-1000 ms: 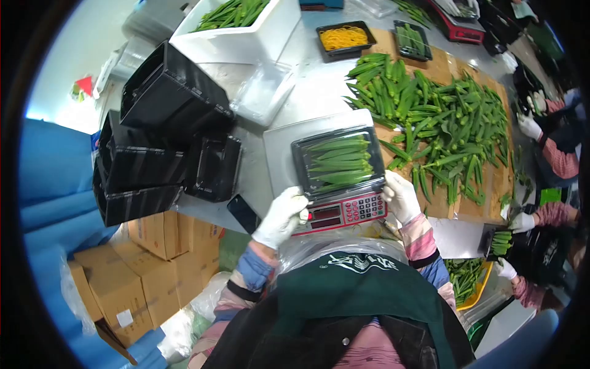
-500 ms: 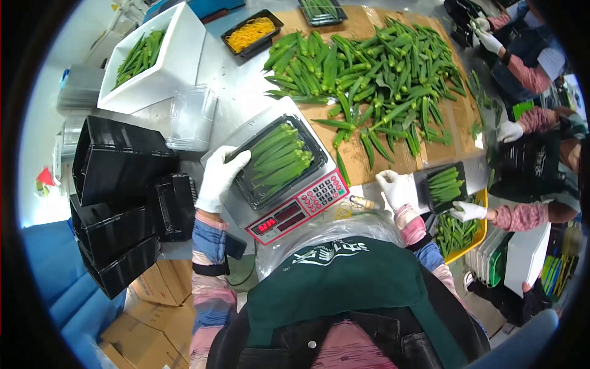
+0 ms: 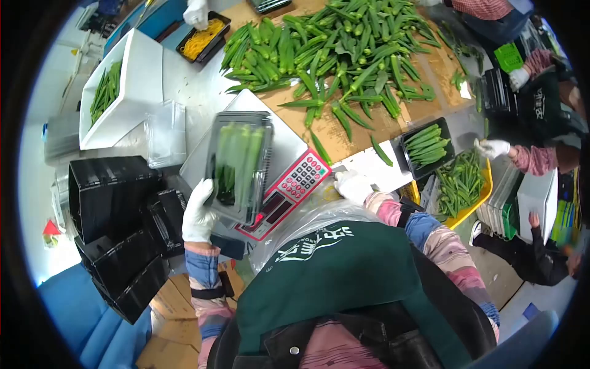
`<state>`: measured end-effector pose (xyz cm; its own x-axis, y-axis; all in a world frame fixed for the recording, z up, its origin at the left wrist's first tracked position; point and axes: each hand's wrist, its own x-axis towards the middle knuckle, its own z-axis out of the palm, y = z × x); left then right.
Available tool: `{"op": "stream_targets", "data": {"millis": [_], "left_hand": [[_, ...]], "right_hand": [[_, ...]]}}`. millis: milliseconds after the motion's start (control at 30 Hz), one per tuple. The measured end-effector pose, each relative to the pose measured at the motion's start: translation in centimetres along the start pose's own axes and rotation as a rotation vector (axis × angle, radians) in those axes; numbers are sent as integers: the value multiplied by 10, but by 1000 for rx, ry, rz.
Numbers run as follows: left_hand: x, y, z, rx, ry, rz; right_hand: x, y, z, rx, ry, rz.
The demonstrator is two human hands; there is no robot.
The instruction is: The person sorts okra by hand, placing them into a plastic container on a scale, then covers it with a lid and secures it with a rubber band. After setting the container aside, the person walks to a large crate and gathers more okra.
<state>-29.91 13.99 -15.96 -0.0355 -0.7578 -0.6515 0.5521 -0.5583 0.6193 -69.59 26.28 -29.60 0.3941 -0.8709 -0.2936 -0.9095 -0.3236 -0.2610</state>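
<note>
My gloved left hand [image 3: 200, 212] grips the near left edge of a black-rimmed clear tray of okra [image 3: 238, 166]. The tray is tilted and slightly blurred above the red-framed scale [image 3: 292, 187], covering part of its plate and display. My gloved right hand [image 3: 354, 186] is beside the scale's right corner, over the edge of a white sheet [image 3: 381, 172]. Its fingers reach loosely apart, with nothing visible in them. Beyond that hand, a second black tray of okra [image 3: 427, 146] rests on the table, with one loose okra pod [image 3: 381, 151] to its left.
A large okra pile [image 3: 344, 55] covers cardboard. Left stand a white foam box [image 3: 135, 92], clear trays [image 3: 166, 134] and stacked black trays [image 3: 114, 190]. A yellow basket of okra [image 3: 485, 190] is right. Co-workers' gloved hands [image 3: 491, 148] show; another glove [image 3: 196, 13] touches a tray of yellow bands [image 3: 203, 40].
My left hand has lifted and tilted the okra tray from the scale. My right hand has moved left toward the scale. The view has shifted, and a gloved hand appears at the yellow bands.
</note>
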Motion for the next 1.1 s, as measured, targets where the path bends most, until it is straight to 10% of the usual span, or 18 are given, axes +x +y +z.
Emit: {"op": "stream_targets", "data": {"millis": [300, 433, 533, 667, 767, 933, 1033, 1100], "left_hand": [[-40, -13, 10, 50, -237, 121], [-19, -34, 20, -77, -454, -19], [-30, -51, 60, 23, -596, -85], [-33, -60, 109, 107, -630, -156], [-37, -50, 129, 184, -604, -120], [-27, -45, 112, 167, -746, -153], [-49, -21, 142, 218, -757, -141], [-61, -8, 165, 296, -793, -167]], "right_hand": [[-13, -4, -105, 490, 336, 285], [-5, -4, -168, 1343, 274, 494], [1, -28, -200, 1211, 423, 375], [1, -34, -194, 2393, 398, 362], [30, -10, -86, 1868, 375, -83], [0, -40, -207, 1494, 599, -367], [15, -39, -244, 2252, 311, 385], [35, 1, -235, 2857, -179, -315]]}}
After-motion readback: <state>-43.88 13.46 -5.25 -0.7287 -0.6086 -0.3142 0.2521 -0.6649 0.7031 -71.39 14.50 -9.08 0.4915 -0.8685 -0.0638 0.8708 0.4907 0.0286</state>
